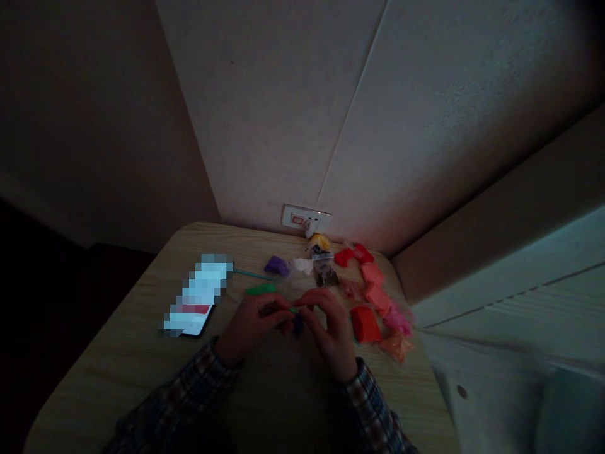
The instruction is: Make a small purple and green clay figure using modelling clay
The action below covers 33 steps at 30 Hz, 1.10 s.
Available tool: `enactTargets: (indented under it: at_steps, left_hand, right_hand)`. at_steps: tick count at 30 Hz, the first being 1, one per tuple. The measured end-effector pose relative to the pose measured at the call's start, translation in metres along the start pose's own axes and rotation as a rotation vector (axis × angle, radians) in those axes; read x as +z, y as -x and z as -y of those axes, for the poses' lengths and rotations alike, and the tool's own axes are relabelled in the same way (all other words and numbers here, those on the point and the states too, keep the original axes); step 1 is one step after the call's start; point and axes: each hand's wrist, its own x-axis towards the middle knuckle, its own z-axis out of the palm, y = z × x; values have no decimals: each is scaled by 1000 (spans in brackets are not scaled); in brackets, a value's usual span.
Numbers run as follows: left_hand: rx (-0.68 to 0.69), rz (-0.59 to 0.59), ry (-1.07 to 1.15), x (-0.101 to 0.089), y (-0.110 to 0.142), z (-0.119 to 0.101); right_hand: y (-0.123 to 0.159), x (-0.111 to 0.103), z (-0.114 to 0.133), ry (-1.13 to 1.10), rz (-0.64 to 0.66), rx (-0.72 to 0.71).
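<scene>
My left hand (253, 320) and my right hand (331, 325) meet above the table, fingers closed in a pinch. Between the fingertips is a small dark purple lump of modelling clay (297, 325), with a tiny bit of green clay (293, 309) at its top. My left fingers hold the purple lump from the side. The right thumb and forefinger close at the green bit; dim light blurs the exact contact. Just behind my left hand lies a bright green piece (261, 289). A red-orange clay pack (365, 325) rests to the right of my right hand.
A lit phone (198, 296) lies on the wooden table (123, 353) at left. A thin teal stick (251, 275) points toward a purple pack (276, 265). White, black, yellow, red and pink clay bags (378, 297) line the back and right. Behind is a wall socket (306, 218) with a plug.
</scene>
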Motion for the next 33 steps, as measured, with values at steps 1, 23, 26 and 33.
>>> enactTargets:
  at_steps: [1, 23, 26, 33]
  left_hand:
    - [8, -5, -14, 0, 0, 1]
    - [-77, 55, 137, -1, -5, 6]
    - [-75, 31, 132, -1, -4, 4]
    - [24, -99, 149, -8, -3, -2]
  right_hand:
    - [0, 0, 0, -12, 4, 2]
    - [0, 4, 0, -106, 15, 60]
    - [0, 5, 0, -120, 28, 60]
    - [1, 0, -9, -122, -34, 98]
